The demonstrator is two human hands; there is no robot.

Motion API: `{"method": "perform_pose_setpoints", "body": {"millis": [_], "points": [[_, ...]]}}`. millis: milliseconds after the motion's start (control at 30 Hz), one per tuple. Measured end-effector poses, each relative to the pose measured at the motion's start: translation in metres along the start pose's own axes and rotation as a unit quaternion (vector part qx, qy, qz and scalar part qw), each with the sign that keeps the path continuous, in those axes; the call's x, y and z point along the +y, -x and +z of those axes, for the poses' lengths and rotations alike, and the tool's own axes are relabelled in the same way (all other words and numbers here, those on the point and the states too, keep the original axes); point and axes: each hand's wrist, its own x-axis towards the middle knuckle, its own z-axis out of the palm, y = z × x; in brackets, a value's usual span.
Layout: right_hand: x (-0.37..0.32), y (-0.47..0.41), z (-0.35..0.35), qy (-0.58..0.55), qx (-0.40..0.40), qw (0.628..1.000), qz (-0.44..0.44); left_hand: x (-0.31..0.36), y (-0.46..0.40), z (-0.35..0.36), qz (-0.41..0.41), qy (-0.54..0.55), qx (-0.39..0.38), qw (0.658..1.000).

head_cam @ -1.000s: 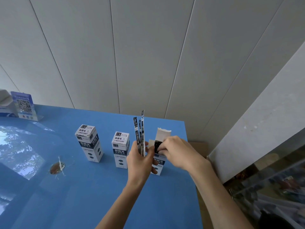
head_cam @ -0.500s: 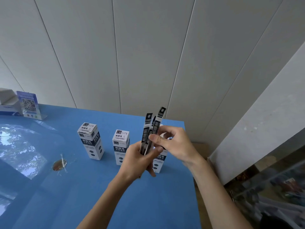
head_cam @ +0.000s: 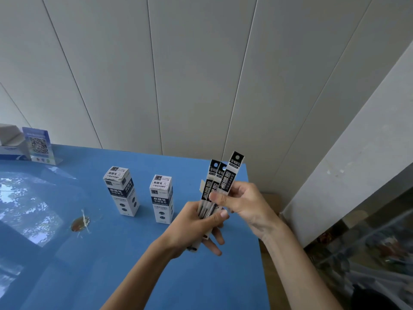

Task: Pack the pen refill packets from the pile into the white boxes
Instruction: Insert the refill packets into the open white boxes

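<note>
Blue worktop (head_cam: pixel 134 276) carries two closed white boxes (head_cam: pixel 121 190) (head_cam: pixel 162 199) standing upright near its middle, side by side but apart, each printed with a dark band of Chinese characters and a small code label on top. Above the right edge, the left hand (head_cam: pixel 192 227) grips the lower ends of several pen refill packets (head_cam: pixel 218 189), black-and-white headers up with white Chinese lettering too small to read fully. The right hand (head_cam: pixel 243 204) pinches the same packets higher up, thumb across their fronts. At the far left corner stands a QR-code card (head_cam: pixel 39 145) beside a white carton (head_cam: pixel 10 139). A brown smear (head_cam: pixel 80 223) marks the glossy left part. Paneled wall (head_cam: pixel 178 74) rises behind.
</note>
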Motion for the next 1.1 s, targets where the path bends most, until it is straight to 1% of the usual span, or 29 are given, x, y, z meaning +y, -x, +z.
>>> {"method": "perform_pose_setpoints", "body": {"millis": [67,100,133,200,267,300,333,367,433,467,500,533,600,633,700,800,900,1000,1100], "points": [[0.003,0.004,-0.002,0.017,-0.019,1.000,0.017,0.001,0.002,0.001,-0.024,-0.022,-0.037,0.999],[0.004,0.006,-0.003,0.014,-0.011,1.000,0.014,0.001,0.002,0.001,-0.038,-0.047,-0.046,0.997],[0.004,0.007,-0.006,0.005,0.010,1.000,0.008,0.002,0.002,0.000,-0.047,-0.076,-0.045,0.995],[0.004,0.010,-0.015,-0.027,0.075,0.997,-0.010,0.001,0.001,-0.006,-0.035,-0.101,-0.039,0.994],[0.001,0.012,-0.030,-0.087,0.148,0.985,-0.021,0.001,-0.001,-0.016,-0.015,-0.137,-0.026,0.990],[-0.002,0.014,-0.039,-0.119,0.185,0.975,-0.027,0.002,-0.002,-0.022,-0.006,-0.175,-0.011,0.985],[-0.006,0.016,-0.047,-0.134,0.221,0.966,-0.034,0.004,-0.003,-0.028,0.006,-0.225,0.011,0.974],[-0.009,0.017,-0.054,-0.123,0.265,0.955,-0.048,0.006,-0.005,-0.034,0.026,-0.280,0.043,0.959],[-0.014,0.019,-0.065,-0.054,0.348,0.932,-0.085,0.013,-0.011,-0.045,0.088,-0.371,0.114,0.917],[-0.017,0.019,-0.065,-0.024,0.375,0.921,-0.105,0.017,-0.014,-0.049,0.122,-0.403,0.137,0.897],[-0.019,0.020,-0.064,0.006,0.389,0.913,-0.124,0.019,-0.020,-0.053,0.148,-0.431,0.145,0.878],[-0.020,0.019,-0.061,0.035,0.400,0.905,-0.140,0.020,-0.026,-0.055,0.160,-0.458,0.138,0.864],[-0.020,0.018,-0.052,0.081,0.409,0.894,-0.162,0.020,-0.038,-0.055,0.142,-0.506,0.091,0.846],[-0.019,0.016,-0.046,0.100,0.412,0.890,-0.170,0.020,-0.044,-0.054,0.122,-0.519,0.064,0.844],[-0.019,0.012,-0.033,0.135,0.417,0.880,-0.182,0.018,-0.056,-0.051,0.100,-0.515,0.021,0.851],[-0.019,0.002,-0.010,0.188,0.414,0.871,-0.186,0.011,-0.073,-0.048,0.088,-0.497,-0.009,0.863],[-0.014,-0.008,0.006,0.213,0.398,0.871,-0.192,0.003,-0.081,-0.043,0.097,-0.479,0.001,0.872],[-0.004,-0.018,0.004,0.310,0.423,0.824,-0.215,-0.007,-0.082,-0.040,0.091,-0.449,0.031,0.888],[0.005,-0.024,-0.007,0.346,0.433,0.803,-0.218,-0.018,-0.078,-0.035,0.081,-0.436,0.064,0.894]]}}
